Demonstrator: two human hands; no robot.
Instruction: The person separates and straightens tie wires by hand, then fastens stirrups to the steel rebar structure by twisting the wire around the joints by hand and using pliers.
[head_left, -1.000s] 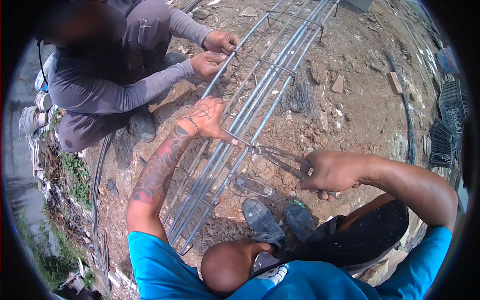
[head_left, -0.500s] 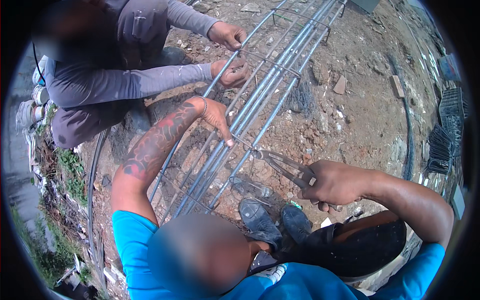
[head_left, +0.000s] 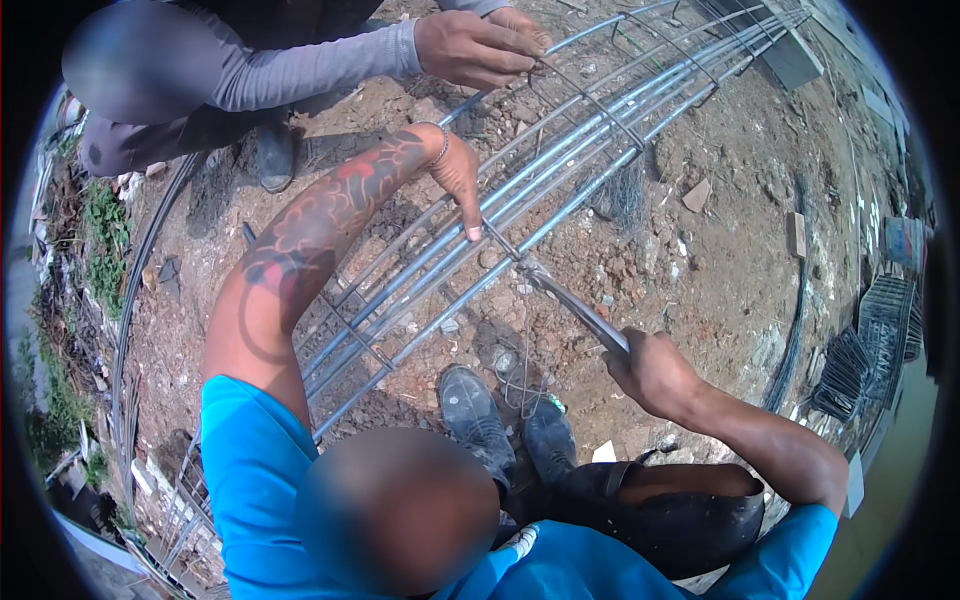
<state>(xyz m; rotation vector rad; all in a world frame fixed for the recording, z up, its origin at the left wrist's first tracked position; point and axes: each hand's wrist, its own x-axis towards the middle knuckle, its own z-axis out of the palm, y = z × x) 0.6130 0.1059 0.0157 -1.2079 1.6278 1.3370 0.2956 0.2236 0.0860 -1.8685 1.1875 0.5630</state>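
A long cage of steel bars (head_left: 668,117) with square stirrups runs diagonally over bare, rubbly ground. My left hand (head_left: 457,178) grips the cage, its thumb pointing down beside a stirrup (head_left: 497,236) and its other fingers partly hidden. My right hand (head_left: 650,372) holds long steel pliers (head_left: 582,313), whose jaws are at the corner where that stirrup crosses the nearest bar. Whether the jaws bite on wire there is too small to tell.
A crouching co-worker's hands (head_left: 468,50) work on the far bar. Loose wire (head_left: 620,203), a wooden block (head_left: 795,235) and bundled stirrups (head_left: 840,385) lie rightward. Long rods (head_left: 138,270) lie left. My boots (head_left: 470,420) stand below the cage.
The cage and ground sit higher in the picture as the view has shifted. My pliers have turned more steeply, jaws still at the stirrup. The co-worker's nearer hand has moved up along the bar.
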